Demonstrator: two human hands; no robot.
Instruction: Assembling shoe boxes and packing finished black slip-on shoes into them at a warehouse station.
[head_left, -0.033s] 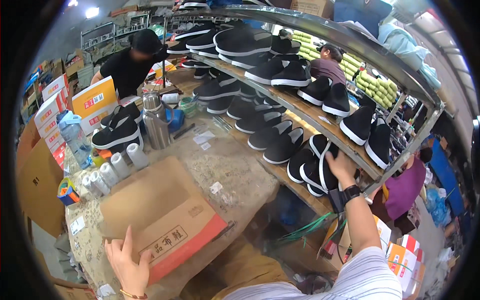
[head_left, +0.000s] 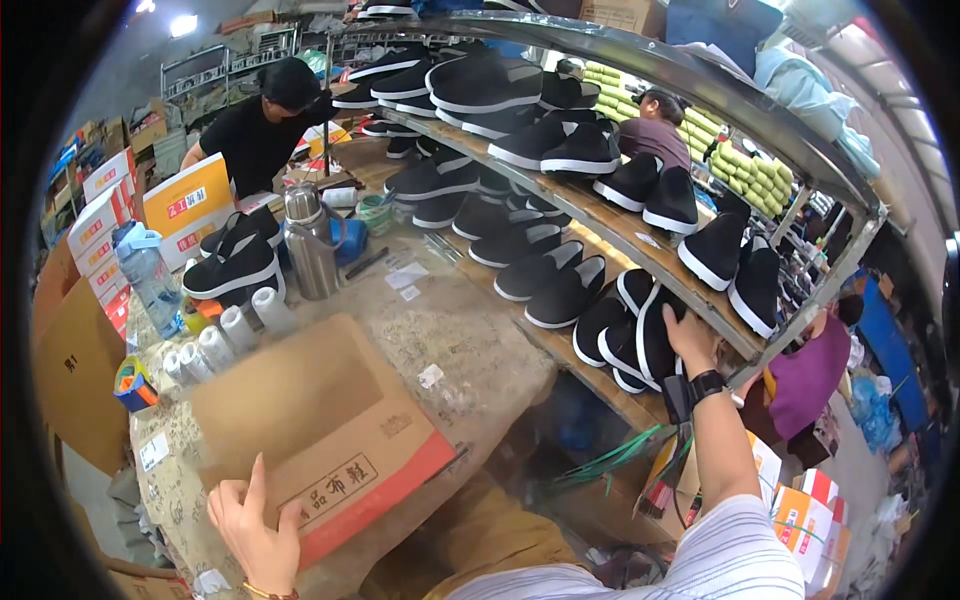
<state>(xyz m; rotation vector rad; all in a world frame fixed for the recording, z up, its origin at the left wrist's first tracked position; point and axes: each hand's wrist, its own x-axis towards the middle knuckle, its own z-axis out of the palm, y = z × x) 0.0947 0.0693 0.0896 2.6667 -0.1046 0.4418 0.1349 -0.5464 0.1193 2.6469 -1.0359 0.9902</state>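
My left hand (head_left: 255, 530) rests with fingers spread on the near edge of a flattened brown cardboard box (head_left: 320, 420) with a red stripe, lying on the patterned table (head_left: 470, 350). My right hand (head_left: 690, 335), a black watch on its wrist, reaches to the lower wooden shelf (head_left: 600, 370) and grips a black cloth shoe with a white sole (head_left: 655, 340), which stands on edge among similar shoes. More black shoes (head_left: 540, 270) fill both shelf tiers.
A person in black (head_left: 265, 125) bends over the table's far end. A steel flask (head_left: 308, 250), a pair of shoes (head_left: 235, 262), a water bottle (head_left: 150, 275) and white rolls (head_left: 230, 330) crowd the left. A person in purple (head_left: 810, 370) and cartons (head_left: 800, 500) are at right.
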